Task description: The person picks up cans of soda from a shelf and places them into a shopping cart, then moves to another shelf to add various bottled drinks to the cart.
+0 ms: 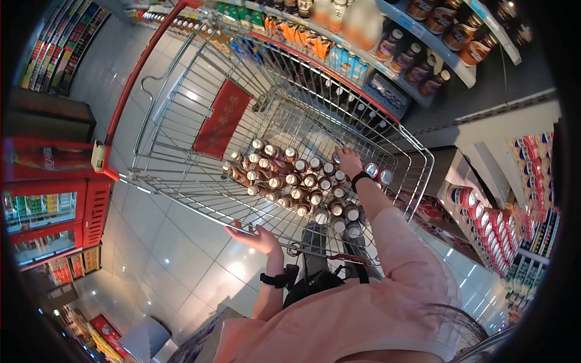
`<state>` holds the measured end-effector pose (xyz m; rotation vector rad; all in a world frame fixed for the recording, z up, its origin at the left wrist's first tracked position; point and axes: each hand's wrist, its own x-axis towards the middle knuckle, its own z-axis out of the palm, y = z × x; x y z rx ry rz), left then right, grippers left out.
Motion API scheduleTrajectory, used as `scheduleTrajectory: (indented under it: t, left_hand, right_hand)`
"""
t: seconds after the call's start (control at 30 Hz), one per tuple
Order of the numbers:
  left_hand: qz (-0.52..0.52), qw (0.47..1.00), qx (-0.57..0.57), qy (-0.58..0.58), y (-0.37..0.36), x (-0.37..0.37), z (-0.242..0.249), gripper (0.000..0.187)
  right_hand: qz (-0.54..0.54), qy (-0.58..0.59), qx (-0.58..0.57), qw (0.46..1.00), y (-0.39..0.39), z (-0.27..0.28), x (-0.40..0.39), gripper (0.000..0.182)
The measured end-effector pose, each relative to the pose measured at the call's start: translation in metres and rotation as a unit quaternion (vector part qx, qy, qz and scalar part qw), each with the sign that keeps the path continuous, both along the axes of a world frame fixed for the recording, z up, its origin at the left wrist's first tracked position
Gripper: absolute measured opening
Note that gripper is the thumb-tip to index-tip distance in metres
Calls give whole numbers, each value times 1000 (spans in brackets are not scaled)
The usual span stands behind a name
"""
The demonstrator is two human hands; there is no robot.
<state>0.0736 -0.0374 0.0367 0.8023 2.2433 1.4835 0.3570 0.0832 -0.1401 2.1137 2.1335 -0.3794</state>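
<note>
A wire shopping cart [275, 232] stands in front of me, holding many brown bottles with white caps [293, 179] upright in a block. My right hand [349, 162] reaches down into the cart beyond the bottles. Its fingers curl around what looks like a can [336, 158], mostly hidden under the hand. Two more cans [371, 170] show their tops just right of my wrist. At the cart's near side, my left hand [257, 238] lies by the wire rim, palm up with fingers apart, holding nothing.
Shelves of bottled drinks [417, 66] run along the cart's far side. Stacked canned drinks [484, 224] stand at the right. A red drinks fridge [57, 199] is at the left. A red plastic panel [222, 118] hangs inside the cart. Tiled floor [175, 254] surrounds the cart.
</note>
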Motion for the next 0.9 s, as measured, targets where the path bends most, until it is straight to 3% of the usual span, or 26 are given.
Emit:
scheduleTrajectory:
  t: [0.07, 0.13, 0.17, 0.2, 0.23, 0.3, 0.33, 0.37, 0.43, 0.47, 0.5, 0.53, 0.6, 0.7, 0.77, 0.8, 0.87, 0.9]
  left_hand:
    - [-9, 1000, 17, 6, -2, -3, -7, 82]
    - [-13, 999, 29, -6, -1, -3, -8, 80]
    - [-16, 999, 33, -12, -3, -4, -9, 80]
    - [-25, 999, 42, -1, -3, -6, -13, 80]
    - [-34, 998, 51, 9, -3, -8, -18, 80]
    - [-34, 998, 49, 3, -1, -7, -9, 79]
    - [-43, 996, 77, -10, 1, -4, -6, 79]
    - [-47, 993, 109, -26, 2, -3, -5, 79]
    - [-38, 982, 170, -79, 5, 2, -1, 79]
    - [-37, 992, 122, -24, 6, 5, 1, 80]
    - [-32, 996, 70, 36, 4, 4, 3, 80]
    - [-23, 995, 13, 98, 0, 0, 7, 80]
    - [-21, 996, 15, 86, -1, -2, 10, 83]
    - [-28, 997, -20, 74, -5, 1, 20, 87]
    - [-29, 995, -33, 88, 0, -11, -6, 89]
    - [-25, 994, -55, 90, 0, -10, 4, 90]
    - [-23, 989, -114, 94, -10, -3, 24, 92]
    - [-25, 980, -128, 151, -16, -1, 23, 91]
  right_hand:
    - [-10, 6, -22, 1000, -6, 7, 2, 61]
    - [-18, 42, -66, 997, -13, 70, -5, 60]
    - [32, 25, -90, 995, -24, 110, -8, 47]
    - [8, 121, -109, 987, -42, 175, -14, 32]
    - [50, 141, -64, 987, -71, 192, -8, 29]
    - [24, 143, -155, 977, -121, 231, -5, 35]
    - [3, 161, -146, 976, -151, 234, 3, 38]
    - [3, 106, -190, 976, -173, 233, 10, 36]
    - [90, 36, 29, 995, -232, 199, 34, 28]
    - [80, 26, 6, 996, -258, 166, 48, 18]
    - [104, -40, -158, 981, -265, 179, 48, 13]
    - [135, -91, -175, 971, -270, 196, 37, 11]
    - [101, -53, -37, 993, -290, 173, 29, 8]
    - [87, -28, -59, 994, -299, 161, 32, 8]
    - [115, -21, 17, 993, -302, 149, 35, 9]
    - [115, 2, 45, 992, -305, 146, 35, 6]
    - [120, -40, -26, 992, -305, 145, 31, 7]
    - [110, -33, -1, 993, -308, 150, 28, 9]
